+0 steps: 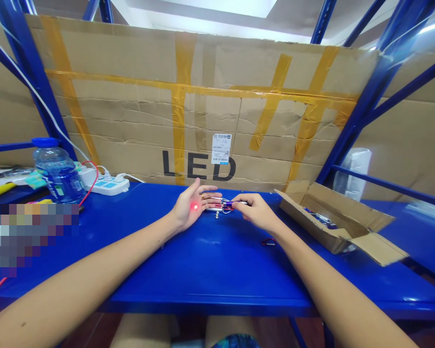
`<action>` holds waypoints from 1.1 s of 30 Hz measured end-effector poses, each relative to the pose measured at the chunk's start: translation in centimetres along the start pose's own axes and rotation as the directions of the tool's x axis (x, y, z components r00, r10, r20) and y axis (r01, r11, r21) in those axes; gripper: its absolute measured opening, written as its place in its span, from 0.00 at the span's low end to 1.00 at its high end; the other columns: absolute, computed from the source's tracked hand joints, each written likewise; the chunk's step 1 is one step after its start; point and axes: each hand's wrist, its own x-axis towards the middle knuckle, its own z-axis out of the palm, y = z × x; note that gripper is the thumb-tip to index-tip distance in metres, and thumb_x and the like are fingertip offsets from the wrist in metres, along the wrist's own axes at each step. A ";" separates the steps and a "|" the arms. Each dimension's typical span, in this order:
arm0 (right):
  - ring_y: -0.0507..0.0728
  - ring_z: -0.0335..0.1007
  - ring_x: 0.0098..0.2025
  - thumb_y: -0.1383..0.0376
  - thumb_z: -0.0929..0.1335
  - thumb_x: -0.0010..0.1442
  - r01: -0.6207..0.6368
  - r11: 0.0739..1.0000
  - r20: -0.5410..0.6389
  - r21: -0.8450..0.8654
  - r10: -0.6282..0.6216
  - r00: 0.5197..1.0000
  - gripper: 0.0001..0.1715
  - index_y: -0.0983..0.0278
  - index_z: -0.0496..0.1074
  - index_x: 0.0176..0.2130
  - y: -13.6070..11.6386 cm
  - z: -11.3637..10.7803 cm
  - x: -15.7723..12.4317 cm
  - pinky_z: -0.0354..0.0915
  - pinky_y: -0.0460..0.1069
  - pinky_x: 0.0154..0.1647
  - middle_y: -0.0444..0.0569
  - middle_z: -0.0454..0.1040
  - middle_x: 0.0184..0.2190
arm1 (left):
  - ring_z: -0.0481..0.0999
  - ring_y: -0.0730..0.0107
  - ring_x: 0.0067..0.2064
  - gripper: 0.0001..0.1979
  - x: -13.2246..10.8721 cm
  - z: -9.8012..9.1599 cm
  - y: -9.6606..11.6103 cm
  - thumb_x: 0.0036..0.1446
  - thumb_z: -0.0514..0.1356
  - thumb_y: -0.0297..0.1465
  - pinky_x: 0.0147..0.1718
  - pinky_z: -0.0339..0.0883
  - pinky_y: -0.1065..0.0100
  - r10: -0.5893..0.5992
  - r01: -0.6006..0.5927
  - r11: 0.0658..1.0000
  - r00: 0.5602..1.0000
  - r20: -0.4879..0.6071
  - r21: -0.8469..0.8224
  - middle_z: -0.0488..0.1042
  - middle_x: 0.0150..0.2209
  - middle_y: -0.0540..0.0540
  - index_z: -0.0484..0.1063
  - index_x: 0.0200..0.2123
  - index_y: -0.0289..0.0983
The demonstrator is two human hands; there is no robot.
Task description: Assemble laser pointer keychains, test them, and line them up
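My left hand [193, 205] lies palm up on the blue table [210, 261], fingers stretched out, with a bright red light spot on the palm. Just to its right my right hand [255, 210] is closed on a small silver pointer-like device [227, 206] with a key ring, aimed at the left palm. A small silver part lies on the table between the two hands.
An open cardboard box [333, 217] with small items stands to the right. A water bottle [58, 171] and a white power strip [107, 183] with red wire sit at the left. Taped cardboard marked LED [199, 111] walls the back. A small red-black wire [268, 241] lies near my right wrist.
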 end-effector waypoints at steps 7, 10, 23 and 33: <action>0.51 0.60 0.22 0.59 0.65 0.58 0.015 1.000 0.001 -0.008 -0.015 1.000 0.15 0.67 0.75 0.31 0.0 0.0 0.0 0.57 0.47 0.26 0.42 0.65 0.17 | 0.77 0.55 0.45 0.29 0.1 -0.2 -0.1 0.64 0.47 0.49 0.49 0.66 0.58 -0.013 0.013 1.000 1.000 -0.008 0.003 0.77 0.43 0.31 0.73 0.45 0.29; 0.51 0.61 0.23 0.59 0.65 0.57 0.019 1.000 -0.009 0.002 -0.019 1.000 0.15 0.67 0.75 0.30 -0.1 0.0 -0.1 0.57 0.47 0.26 0.42 0.65 0.17 | 0.77 0.55 0.45 0.28 0.0 -0.1 -0.1 0.64 0.47 0.48 0.49 0.67 0.58 -0.017 0.017 1.000 1.000 -0.006 0.002 0.77 0.43 0.31 0.72 0.45 0.28; 0.50 0.60 0.22 0.59 0.64 0.58 0.029 1.000 -0.005 0.002 -0.028 1.000 0.15 0.67 0.75 0.31 0.2 0.0 0.0 0.57 0.46 0.26 0.41 0.65 0.16 | 0.77 0.57 0.44 0.29 0.0 0.0 0.0 0.65 0.45 0.48 0.47 0.68 0.59 -0.027 0.027 1.000 1.000 0.003 0.004 0.77 0.42 0.33 0.71 0.46 0.29; 0.51 0.58 0.22 0.59 0.64 0.58 0.017 1.000 0.000 0.001 -0.017 1.000 0.14 0.66 0.74 0.30 0.2 0.1 0.1 0.56 0.47 0.26 0.41 0.63 0.17 | 0.77 0.59 0.43 0.27 0.2 -0.4 -0.2 0.62 0.50 0.49 0.44 0.69 0.60 0.009 -0.011 0.997 0.999 0.031 0.073 0.77 0.43 0.34 0.73 0.45 0.31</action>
